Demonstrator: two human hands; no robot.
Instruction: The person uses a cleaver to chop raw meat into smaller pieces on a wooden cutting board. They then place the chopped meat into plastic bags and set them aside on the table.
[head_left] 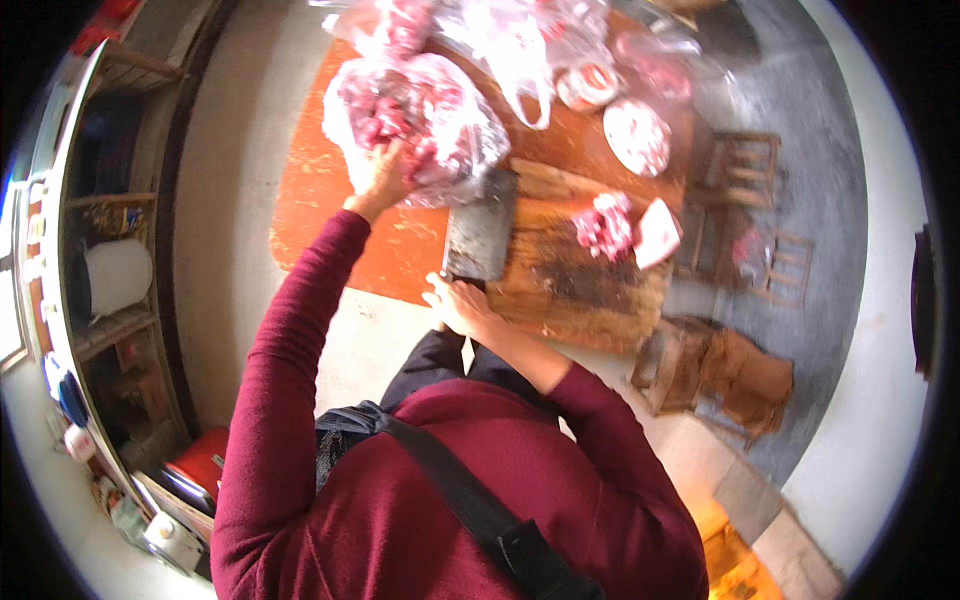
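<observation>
Up at the centre top of the frame, the left hand point(378, 178) grips a clear bag of meat point(420, 125) on the orange worktop point(310, 190). Just right, the right hand point(458, 303) is closed around a cleaver point(480, 235) lying on the chopping board point(575, 275), beside cut meat pieces point(605, 225).

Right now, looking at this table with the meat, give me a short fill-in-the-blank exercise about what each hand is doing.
1. The left hand reaches into a clear plastic bag full of raw ____.
2. The right hand grips the handle of a ____, its blade lying flat.
3. The blade's tip rests on the wooden ____, beside a small pile of meat pieces.
4. The table top is coloured ____.

Missing words: meat; cleaver; chopping board; orange
</observation>
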